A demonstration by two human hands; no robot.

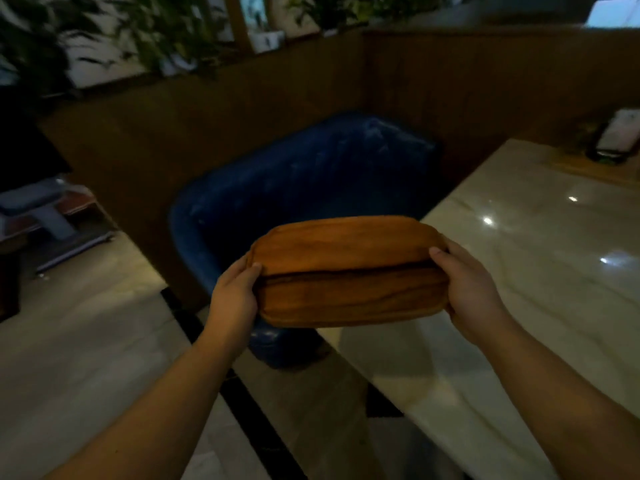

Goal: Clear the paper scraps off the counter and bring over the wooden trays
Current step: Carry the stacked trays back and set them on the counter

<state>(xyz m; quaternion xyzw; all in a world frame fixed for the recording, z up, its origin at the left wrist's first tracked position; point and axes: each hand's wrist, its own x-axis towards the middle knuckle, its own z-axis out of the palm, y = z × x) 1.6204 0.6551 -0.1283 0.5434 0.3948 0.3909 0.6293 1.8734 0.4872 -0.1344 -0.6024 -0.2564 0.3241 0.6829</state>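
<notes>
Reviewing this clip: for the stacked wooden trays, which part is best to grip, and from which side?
By the two short rounded ends, one hand from each side. The wooden trays are long and shallow, stacked with one tilted on the other, so the left hand and right hand clamping both rims at the ends probably keeps the pair together.

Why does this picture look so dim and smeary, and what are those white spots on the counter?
Head view: dim room, motion blur softening the plants and blue bin; the spots are light reflections on the glossy counter; straight edges bow from the wide lens.
</notes>
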